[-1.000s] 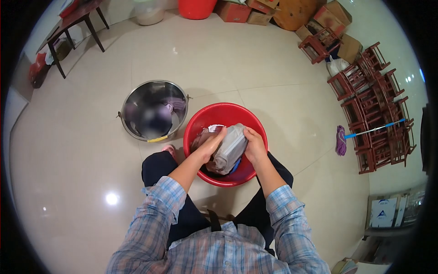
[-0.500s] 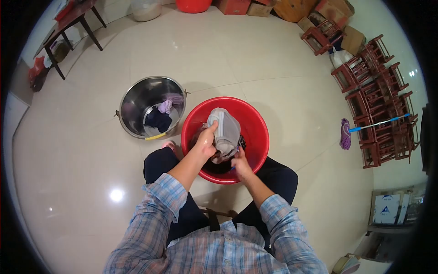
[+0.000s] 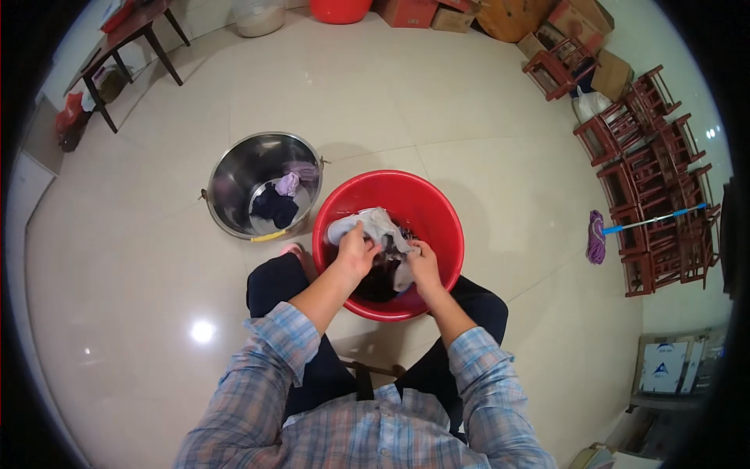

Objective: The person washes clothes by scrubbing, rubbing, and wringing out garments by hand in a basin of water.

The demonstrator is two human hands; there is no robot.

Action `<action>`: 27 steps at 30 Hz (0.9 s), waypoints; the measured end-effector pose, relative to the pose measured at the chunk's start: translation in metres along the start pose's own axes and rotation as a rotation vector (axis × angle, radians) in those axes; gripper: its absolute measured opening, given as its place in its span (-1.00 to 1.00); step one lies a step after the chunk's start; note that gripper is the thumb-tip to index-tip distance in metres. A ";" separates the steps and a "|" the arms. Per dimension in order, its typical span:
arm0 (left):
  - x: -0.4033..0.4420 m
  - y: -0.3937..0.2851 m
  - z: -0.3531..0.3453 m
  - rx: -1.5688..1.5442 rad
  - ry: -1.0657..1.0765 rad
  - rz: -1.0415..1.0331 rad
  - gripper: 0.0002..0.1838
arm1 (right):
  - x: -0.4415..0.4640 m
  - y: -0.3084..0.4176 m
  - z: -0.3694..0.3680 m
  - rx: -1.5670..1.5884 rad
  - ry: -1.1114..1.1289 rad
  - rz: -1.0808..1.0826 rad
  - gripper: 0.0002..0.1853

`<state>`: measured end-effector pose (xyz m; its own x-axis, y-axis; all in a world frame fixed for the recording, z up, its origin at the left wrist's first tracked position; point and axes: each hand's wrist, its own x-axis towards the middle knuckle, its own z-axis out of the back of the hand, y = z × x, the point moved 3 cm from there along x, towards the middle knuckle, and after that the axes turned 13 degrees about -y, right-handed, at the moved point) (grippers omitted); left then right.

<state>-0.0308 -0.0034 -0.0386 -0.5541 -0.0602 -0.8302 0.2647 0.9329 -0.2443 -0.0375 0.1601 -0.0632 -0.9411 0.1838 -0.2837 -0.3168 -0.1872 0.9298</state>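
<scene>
Between my legs stands a red basin (image 3: 440,211) with dark wet clothes (image 3: 376,283) in its bottom. Over them, a light grey garment (image 3: 378,224) is stretched between my two hands. My left hand (image 3: 356,252) grips its left part, fingers curled into the fabric. On the other side my right hand (image 3: 423,264) pinches the cloth near the basin's right wall. The garment's exact kind cannot be made out. Left of the basin is a steel bucket (image 3: 228,176) holding a dark navy cloth (image 3: 273,206) and a lilac cloth (image 3: 287,184).
Stacked wooden stools (image 3: 648,187) line the right wall, with a purple mop (image 3: 596,237) leaning there. A dark table (image 3: 129,35) stands at the far left. Cardboard boxes (image 3: 410,12) and another red tub (image 3: 341,9) are along the back.
The grey garment, bunched upright before, is now lower and spread sideways between the hands. My right hand has risen a little and holds the cloth's right side.
</scene>
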 end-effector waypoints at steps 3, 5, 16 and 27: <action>-0.016 -0.003 0.007 0.457 -0.109 -0.063 -0.61 | 0.013 0.014 0.006 -0.241 0.210 -0.027 -0.68; -0.005 0.002 0.013 0.531 0.042 -0.167 -0.57 | 0.003 0.037 0.004 -0.473 0.409 0.076 -0.68; -0.031 -0.007 -0.006 1.321 0.627 -0.750 -0.55 | -0.006 0.105 0.007 -0.086 0.778 -0.194 -0.67; -0.042 -0.012 -0.008 0.934 0.601 -0.514 -0.79 | -0.002 0.123 0.020 -0.274 0.642 -0.161 -0.65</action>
<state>-0.0171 -0.0096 0.0037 -0.9718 0.0581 -0.2283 0.2356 0.2205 -0.9465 -0.0721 0.1562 0.0569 -0.7369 -0.3586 -0.5731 -0.3970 -0.4566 0.7962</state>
